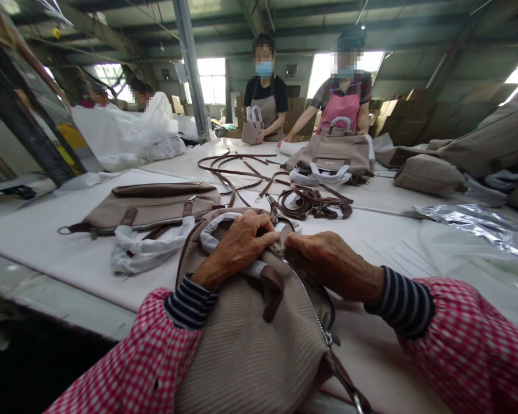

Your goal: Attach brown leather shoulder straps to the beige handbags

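Ribbed taupe fabric bag (246, 345) lies just before coiled brown leather straps (307, 202); near those straps, left hand (240, 241) and right hand (334, 257) curl, fingers nearly closed, over it, gripping what, I can't tell.

With my left hand (246, 241) and right hand (332, 261) I pinch the ribbed taupe bag (246, 345) at the far end of its open zip (304, 287). Another bag (155, 206) lies to my left, coiled brown straps (297, 206) sit beyond, and two co-workers (343, 109) stand across the white table (69, 253)
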### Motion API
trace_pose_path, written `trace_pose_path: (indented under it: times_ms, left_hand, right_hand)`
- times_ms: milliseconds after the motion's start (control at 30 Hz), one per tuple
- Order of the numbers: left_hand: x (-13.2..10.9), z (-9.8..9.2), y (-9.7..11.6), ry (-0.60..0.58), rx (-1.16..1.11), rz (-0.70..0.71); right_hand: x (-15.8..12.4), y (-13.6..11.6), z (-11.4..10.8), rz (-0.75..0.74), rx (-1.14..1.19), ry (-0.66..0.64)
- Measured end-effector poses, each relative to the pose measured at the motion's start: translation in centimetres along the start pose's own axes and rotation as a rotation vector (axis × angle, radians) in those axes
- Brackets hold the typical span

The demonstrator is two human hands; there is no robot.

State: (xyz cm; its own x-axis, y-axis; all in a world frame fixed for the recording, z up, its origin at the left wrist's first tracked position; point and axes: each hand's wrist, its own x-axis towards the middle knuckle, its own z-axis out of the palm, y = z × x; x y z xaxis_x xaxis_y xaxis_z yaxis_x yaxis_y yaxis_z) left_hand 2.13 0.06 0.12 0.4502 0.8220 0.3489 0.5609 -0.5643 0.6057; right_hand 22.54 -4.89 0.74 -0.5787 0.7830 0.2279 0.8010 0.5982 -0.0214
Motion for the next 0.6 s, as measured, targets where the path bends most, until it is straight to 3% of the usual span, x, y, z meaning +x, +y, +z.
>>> trace_pose_path:
  times_ms: [433, 600]
  left_hand:
    - [-0.08, -0.42, -0.69, -0.086, -0.064, 0.047]
    - [-0.09, -0.71, -0.53, -0.102, -0.185, 0.046]
  right_hand:
    - [0.33, 0.47, 0.58, 0.093, 0.264, 0.06]
    - [0.84, 0.48, 0.93, 0.078, 0.257, 0.062]
